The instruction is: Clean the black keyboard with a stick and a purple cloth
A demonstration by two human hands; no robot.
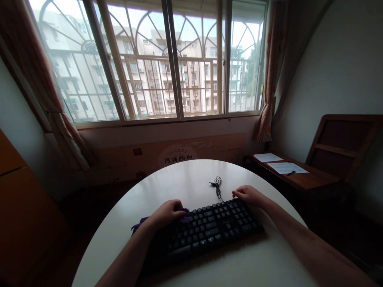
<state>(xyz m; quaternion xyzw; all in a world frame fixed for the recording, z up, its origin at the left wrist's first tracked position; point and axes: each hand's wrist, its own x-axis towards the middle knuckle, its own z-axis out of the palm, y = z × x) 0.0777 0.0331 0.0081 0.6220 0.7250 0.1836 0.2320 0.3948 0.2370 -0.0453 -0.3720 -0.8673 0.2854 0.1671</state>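
A black keyboard [214, 225] lies at a slant on the round white table [125, 215]. My left hand [169, 213] is closed on a purple cloth [185, 218], which rests on the keys at the keyboard's left part; some of the cloth shows beyond the wrist. At the far right corner of the keyboard is my right hand [247, 195], its fingers curled at the edge. Whether those fingers press on the keyboard or only rest by it is hard to see. A black cable [218, 185], gathered in a loop, runs from the keyboard's back edge.
Beyond the table, a long cardboard box [143, 157] leans under the barred window [179, 79]. To the right stands a wooden bench [317, 177] with paper sheets [287, 167] and a black pen [291, 173]. An orange cabinet [24, 207] is at the left.
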